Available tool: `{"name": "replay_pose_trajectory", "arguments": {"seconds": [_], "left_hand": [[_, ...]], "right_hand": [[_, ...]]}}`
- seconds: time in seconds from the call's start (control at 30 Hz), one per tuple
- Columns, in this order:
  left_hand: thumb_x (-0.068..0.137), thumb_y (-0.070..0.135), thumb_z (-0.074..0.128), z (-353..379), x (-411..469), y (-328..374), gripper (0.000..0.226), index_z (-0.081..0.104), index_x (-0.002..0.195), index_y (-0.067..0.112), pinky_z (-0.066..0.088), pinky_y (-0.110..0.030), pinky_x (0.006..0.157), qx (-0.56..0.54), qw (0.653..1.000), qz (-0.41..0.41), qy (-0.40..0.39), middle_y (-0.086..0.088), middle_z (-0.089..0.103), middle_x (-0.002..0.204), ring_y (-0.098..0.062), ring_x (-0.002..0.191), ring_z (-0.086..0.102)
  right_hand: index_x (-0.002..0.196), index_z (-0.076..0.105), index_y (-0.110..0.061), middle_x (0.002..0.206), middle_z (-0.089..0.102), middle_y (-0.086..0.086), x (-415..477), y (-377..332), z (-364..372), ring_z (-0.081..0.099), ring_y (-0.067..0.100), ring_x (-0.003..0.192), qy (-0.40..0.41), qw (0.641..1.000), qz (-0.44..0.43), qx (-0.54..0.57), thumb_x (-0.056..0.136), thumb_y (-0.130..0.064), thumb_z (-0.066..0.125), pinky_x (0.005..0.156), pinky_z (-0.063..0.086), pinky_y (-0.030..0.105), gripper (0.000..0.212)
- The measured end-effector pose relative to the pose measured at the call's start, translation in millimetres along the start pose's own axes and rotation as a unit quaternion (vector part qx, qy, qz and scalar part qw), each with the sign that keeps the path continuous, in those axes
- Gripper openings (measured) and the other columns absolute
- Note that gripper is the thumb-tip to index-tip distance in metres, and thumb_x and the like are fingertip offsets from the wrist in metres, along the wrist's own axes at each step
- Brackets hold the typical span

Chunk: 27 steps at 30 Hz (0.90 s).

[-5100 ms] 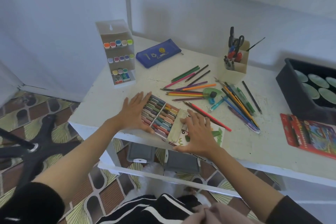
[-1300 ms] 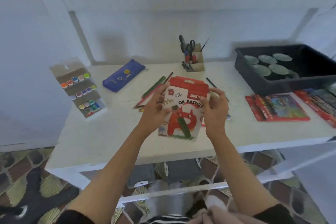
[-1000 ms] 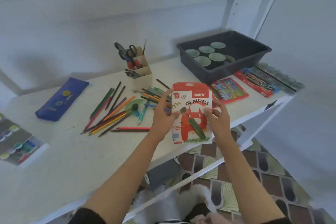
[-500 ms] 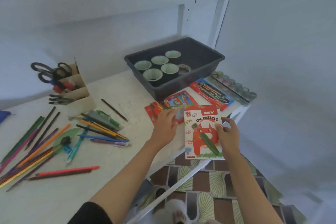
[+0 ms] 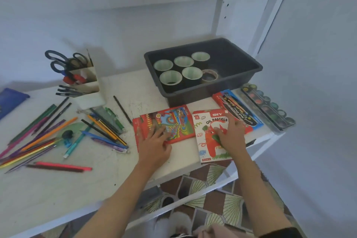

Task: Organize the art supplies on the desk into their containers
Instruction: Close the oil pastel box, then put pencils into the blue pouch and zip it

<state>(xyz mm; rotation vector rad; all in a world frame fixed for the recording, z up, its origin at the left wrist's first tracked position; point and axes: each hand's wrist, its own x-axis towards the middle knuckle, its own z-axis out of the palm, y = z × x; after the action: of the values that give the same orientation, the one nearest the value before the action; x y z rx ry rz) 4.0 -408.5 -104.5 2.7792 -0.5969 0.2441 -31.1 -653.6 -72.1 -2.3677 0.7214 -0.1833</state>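
Red-and-white cardboard lies under the right hand. That is the oil pastels box, flat on the white desk with its near end at the front edge. On my feed the hand rests palm down on the box, fingers spread and almost straight, pinching nothing. The left hand lies the same way, fingers flat on the near end of a red pencil box just left of the pastels. The 2 boxes sit side by side with a narrow strip of desk between them.

Right of the pastels I see a blue-and-red flat pack, partly tucked under the pastels box, and beyond it a long strip of paint pots along the desk's right edge. Behind the boxes stands a dark grey tray holding 5 tape rolls with pale green insides and 1 flatter roll.

Left of the hands, loose coloured pencils and pens fan across the desk, and 1 pink pencil lies apart, nearer me. A white organiser holds black-handled scissors. A blue pouch shows at the far left.
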Motion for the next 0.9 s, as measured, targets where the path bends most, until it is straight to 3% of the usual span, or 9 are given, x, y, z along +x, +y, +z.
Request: {"name": "replay_pose_trajectory", "arguments": {"seconds": [0.1, 0.23, 0.33, 0.5, 0.63, 0.77, 0.9], "left_hand": [[0.077, 0.039, 0.041, -2, -2, -12, 0.036, 0.075, 0.087, 0.034, 0.007, -0.064, 0.11, -0.025, 0.999, -0.035, 0.03, 0.009, 0.069, 0.113, -0.029, 0.12, 0.056], [0.077, 0.036, 0.056, 0, -5, -21, 0.022, 0.076, 0.086, 0.032, 0.006, -0.062, 0.111, -0.036, 0.997, -0.051, 0.04, 0.009, 0.069, 0.112, -0.029, 0.121, 0.055], [0.078, 0.037, 0.052, 1, -9, -27, 0.027, 0.077, 0.082, 0.026, 0.008, -0.06, 0.111, -0.045, 0.995, -0.061, 0.067, 0.006, 0.07, 0.109, -0.032, 0.118, 0.057], [0.074, 0.028, 0.061, 1, -12, -29, 0.016, 0.075, 0.079, 0.022, 0.011, -0.06, 0.111, -0.049, 0.993, -0.056, 0.092, 0.003, 0.072, 0.105, -0.033, 0.116, 0.058], [0.078, 0.025, 0.059, 0, -14, -28, 0.022, 0.075, 0.091, 0.017, 0.013, -0.057, 0.111, -0.084, 0.989, -0.054, 0.11, 0.001, 0.071, 0.109, -0.026, 0.117, 0.058], [0.075, 0.004, 0.062, -11, -23, -38, 0.022, 0.073, 0.094, 0.01, 0.029, -0.054, 0.107, -0.175, 0.971, -0.051, 0.152, -0.005, 0.07, 0.109, -0.023, 0.114, 0.057], [0.075, -0.006, 0.066, -36, -36, -67, 0.018, 0.072, 0.088, 0.003, 0.046, -0.038, 0.094, -0.207, 0.953, -0.088, 0.201, -0.01, 0.07, 0.102, -0.014, 0.106, 0.056]], "right_hand": [[0.14, 0.036, -0.022, 0.143, 0.032, 0.017, 16, -13, 8, 0.032, 0.035, 0.131, -0.014, 0.999, -0.015, -0.03, 0.091, -0.033, 0.058, 0.103, 0.037, 0.047, 0.055], [0.138, 0.042, -0.021, 0.144, 0.032, 0.017, 37, -23, 12, 0.029, 0.034, 0.133, -0.003, 0.992, -0.058, -0.114, 0.096, -0.032, 0.048, 0.104, 0.034, 0.047, 0.043], [0.135, 0.047, -0.018, 0.146, 0.036, 0.016, 42, -25, 15, 0.03, 0.031, 0.136, -0.009, 0.978, -0.122, -0.167, 0.097, -0.028, 0.047, 0.111, 0.029, 0.047, 0.039], [0.126, 0.057, -0.018, 0.148, 0.035, 0.011, 21, -39, 29, 0.032, 0.027, 0.136, -0.034, 0.975, -0.196, -0.103, 0.095, -0.024, 0.05, 0.114, 0.026, 0.043, 0.032], [0.115, 0.063, -0.015, 0.146, 0.039, 0.008, -1, -53, 48, 0.032, 0.024, 0.136, -0.056, 0.96, -0.267, -0.057, 0.095, -0.02, 0.052, 0.112, 0.027, 0.038, 0.024], [0.113, 0.064, -0.007, 0.142, 0.042, 0.01, -17, -75, 68, 0.036, 0.021, 0.131, -0.091, 0.946, -0.31, -0.027, 0.094, -0.016, 0.053, 0.108, 0.03, 0.029, 0.024], [0.108, 0.066, -0.007, 0.14, 0.043, 0.01, -34, -106, 99, 0.035, 0.024, 0.133, -0.125, 0.921, -0.368, -0.02, 0.092, -0.011, 0.055, 0.105, 0.027, 0.026, 0.019]]}}
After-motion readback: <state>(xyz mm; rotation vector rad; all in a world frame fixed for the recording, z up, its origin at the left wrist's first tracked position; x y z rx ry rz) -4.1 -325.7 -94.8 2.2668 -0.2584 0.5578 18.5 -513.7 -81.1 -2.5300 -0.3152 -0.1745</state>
